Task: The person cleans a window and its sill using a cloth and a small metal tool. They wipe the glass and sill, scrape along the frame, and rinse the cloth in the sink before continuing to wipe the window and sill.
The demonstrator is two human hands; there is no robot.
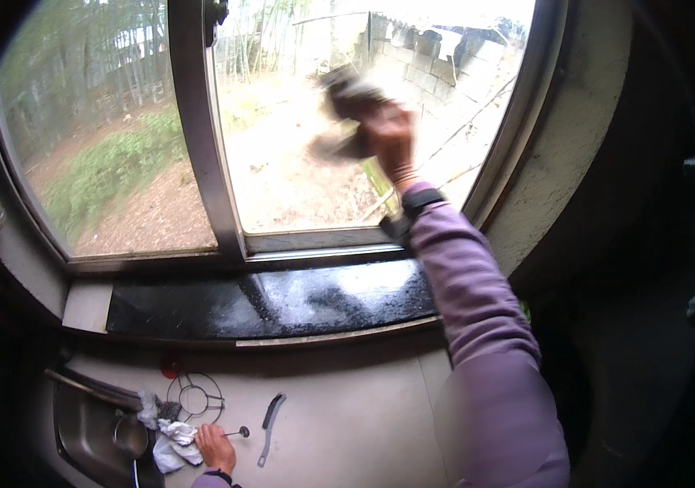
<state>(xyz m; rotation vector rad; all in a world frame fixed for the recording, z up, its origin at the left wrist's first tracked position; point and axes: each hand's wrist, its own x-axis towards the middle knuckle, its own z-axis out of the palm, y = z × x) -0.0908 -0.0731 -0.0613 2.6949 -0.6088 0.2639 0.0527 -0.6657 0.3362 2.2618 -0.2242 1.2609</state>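
Observation:
My right hand (391, 131) is raised against the bright right window pane (298, 177), gripping a dark and grey cloth (353, 94) that is blurred by motion. Down on the pale counter (360, 415), my left hand (215, 450) rests beside a crumpled white cloth (176, 448). A thin metal tool with a small round end (244, 432) sticks out near its fingers; whether the hand grips it, I cannot tell. A grey brush with dark bristles (270, 427) lies to the right of that hand.
A black, glossy windowsill (201, 308) runs below the metal window frame (225, 152). At lower left is a steel sink (88, 421) with a metal cup or ladle (131, 436) in it. A round wire rack (196, 390) and a red object (170, 366) lie behind my left hand.

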